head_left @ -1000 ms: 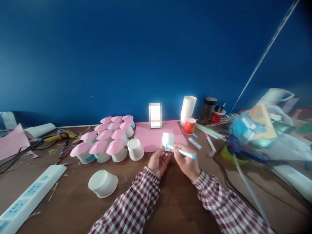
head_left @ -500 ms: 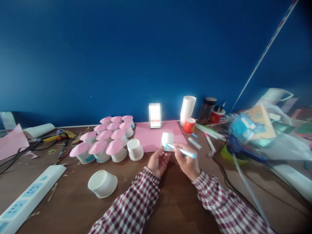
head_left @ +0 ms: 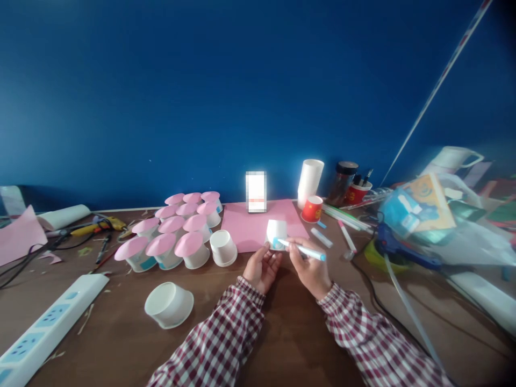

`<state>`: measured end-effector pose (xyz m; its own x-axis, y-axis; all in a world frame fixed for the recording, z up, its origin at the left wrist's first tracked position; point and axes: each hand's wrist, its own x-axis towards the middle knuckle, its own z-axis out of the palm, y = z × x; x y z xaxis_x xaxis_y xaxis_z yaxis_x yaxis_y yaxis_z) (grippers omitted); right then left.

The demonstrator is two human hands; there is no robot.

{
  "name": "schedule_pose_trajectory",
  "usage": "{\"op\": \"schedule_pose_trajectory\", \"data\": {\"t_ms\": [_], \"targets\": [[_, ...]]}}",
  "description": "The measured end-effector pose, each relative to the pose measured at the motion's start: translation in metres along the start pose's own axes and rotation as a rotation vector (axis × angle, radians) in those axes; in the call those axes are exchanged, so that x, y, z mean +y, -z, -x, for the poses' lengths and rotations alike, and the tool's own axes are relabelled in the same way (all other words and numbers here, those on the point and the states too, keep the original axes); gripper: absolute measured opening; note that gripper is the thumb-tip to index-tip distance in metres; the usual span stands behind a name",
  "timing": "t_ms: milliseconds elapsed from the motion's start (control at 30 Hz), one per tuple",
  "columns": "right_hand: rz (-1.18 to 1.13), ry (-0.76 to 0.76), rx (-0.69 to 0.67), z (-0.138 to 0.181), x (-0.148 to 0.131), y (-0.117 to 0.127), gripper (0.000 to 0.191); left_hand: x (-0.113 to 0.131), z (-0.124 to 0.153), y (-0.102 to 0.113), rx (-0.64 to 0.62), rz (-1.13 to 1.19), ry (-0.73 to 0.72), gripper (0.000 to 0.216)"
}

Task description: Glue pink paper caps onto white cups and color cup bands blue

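Observation:
My left hand [head_left: 261, 266] grips a small white paper cup [head_left: 276, 231] held upside down above the brown table [head_left: 282, 333]. Blue colour shows on the cup's lower rim. My right hand [head_left: 310, 271] pinches a light-blue marker [head_left: 304, 250] whose tip touches that rim. Both hands sit just in front of a pink sheet of paper [head_left: 252, 223]. Both sleeves are red-and-white checked.
Several upturned cups with pink round tops [head_left: 177, 231] stand at the left, with two plain white cups [head_left: 223, 248] [head_left: 169, 304] near them. A white power strip [head_left: 44, 322] lies front left. A red cup [head_left: 313, 208], marker pens [head_left: 346, 235], a glue gun [head_left: 403, 250] and clutter fill the right.
The hands, cup and marker have barely shifted; the marker tip stays on the cup's rim. The view has drifted very slightly.

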<state>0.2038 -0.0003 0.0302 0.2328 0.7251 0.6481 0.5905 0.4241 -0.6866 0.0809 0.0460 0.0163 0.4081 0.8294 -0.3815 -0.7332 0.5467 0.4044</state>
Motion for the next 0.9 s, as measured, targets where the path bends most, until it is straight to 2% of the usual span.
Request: {"op": "schedule_pose_trajectory", "data": {"t_ms": [367, 767, 900], "targets": [[-0.009, -0.009, -0.006, 0.0011, 0.0015, -0.0001, 0.014, 0.0007, 0.0003, 0.0, 0.002, 0.019, 0.007, 0.006], [-0.062, -0.069, -0.081, 0.0013, 0.0017, -0.0014, 0.011, 0.0015, -0.0007, 0.0007, 0.007, 0.018, -0.013, 0.005], [-0.076, -0.074, -0.051, 0.0007, 0.0013, -0.0012, 0.011, 0.0011, 0.0001, 0.0001, -0.004, 0.007, 0.002, 0.006]]}}
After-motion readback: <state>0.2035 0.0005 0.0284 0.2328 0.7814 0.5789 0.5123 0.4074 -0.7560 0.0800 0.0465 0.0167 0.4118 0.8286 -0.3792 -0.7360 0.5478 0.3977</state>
